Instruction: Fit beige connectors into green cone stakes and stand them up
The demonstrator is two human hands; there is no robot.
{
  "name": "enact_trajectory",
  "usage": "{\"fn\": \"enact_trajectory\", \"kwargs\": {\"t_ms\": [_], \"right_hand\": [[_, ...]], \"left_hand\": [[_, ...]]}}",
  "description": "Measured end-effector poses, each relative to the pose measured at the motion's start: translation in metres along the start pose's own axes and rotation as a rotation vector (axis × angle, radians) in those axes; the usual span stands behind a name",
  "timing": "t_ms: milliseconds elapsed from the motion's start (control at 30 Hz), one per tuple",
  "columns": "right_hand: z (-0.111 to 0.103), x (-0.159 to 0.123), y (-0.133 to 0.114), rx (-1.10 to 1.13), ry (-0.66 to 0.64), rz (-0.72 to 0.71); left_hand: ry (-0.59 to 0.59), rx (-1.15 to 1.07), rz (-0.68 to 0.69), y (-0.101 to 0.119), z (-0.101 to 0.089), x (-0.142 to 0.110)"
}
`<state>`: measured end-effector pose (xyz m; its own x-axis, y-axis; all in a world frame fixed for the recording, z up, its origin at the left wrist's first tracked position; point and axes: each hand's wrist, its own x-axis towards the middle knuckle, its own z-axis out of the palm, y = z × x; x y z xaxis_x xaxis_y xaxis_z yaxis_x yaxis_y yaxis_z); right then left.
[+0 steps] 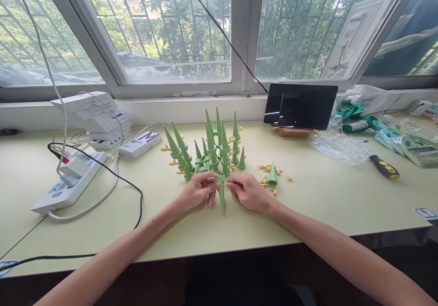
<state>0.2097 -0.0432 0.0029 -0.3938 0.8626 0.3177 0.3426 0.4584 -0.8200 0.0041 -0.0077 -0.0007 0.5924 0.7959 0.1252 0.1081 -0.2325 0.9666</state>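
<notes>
My left hand (200,189) pinches a green plastic cone (221,199) by its collared wide end, its tip pointing down toward me. Just right of that collar, my right hand (251,192) is closed in a pinch. What its fingertips hold is too small and too covered to make out. Behind both hands stand several stacked green cones (224,148), some with yellow pegs (165,148) sticking out sideways. By my right hand, a single green cone (273,177) stands upright among loose yellow pegs (274,190).
Left are a power strip (70,185) with cables, stacked white boxes (97,119) and a flat white box (141,144). Dark-screened tablets (301,106) lean at the back. To the right lie a screwdriver (384,167), clear plastic wrap (338,148) and green bagged items (356,116).
</notes>
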Motion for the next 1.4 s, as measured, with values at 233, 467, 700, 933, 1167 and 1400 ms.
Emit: {"fn": "enact_trajectory", "kwargs": {"t_ms": [233,467,700,933,1167,1400], "right_hand": [[-0.0005,0.0006,-0.0004,0.029,-0.025,0.069],[-0.0008,0.0005,0.0001,0.032,-0.025,0.043],[0.0,-0.0002,-0.0004,0.046,-0.024,0.05],[-0.0003,-0.0012,0.0031,0.109,-0.076,0.082],[0.0015,-0.0016,0.0026,0.071,-0.047,0.027],[-0.0002,-0.0005,0.0051,0.179,-0.12,0.11]], "left_hand": [[0.003,-0.021,0.016,-0.0025,0.0,-0.0003],[-0.008,-0.053,0.016,-0.0019,0.0002,0.0003],[-0.006,-0.049,0.026,-0.0008,0.0007,-0.0001],[-0.014,-0.046,0.038,-0.0012,0.0008,-0.0005],[-0.037,-0.084,0.027,-0.0034,0.0003,0.0],[-0.032,-0.058,0.03,-0.0008,0.0021,-0.0012]]}}
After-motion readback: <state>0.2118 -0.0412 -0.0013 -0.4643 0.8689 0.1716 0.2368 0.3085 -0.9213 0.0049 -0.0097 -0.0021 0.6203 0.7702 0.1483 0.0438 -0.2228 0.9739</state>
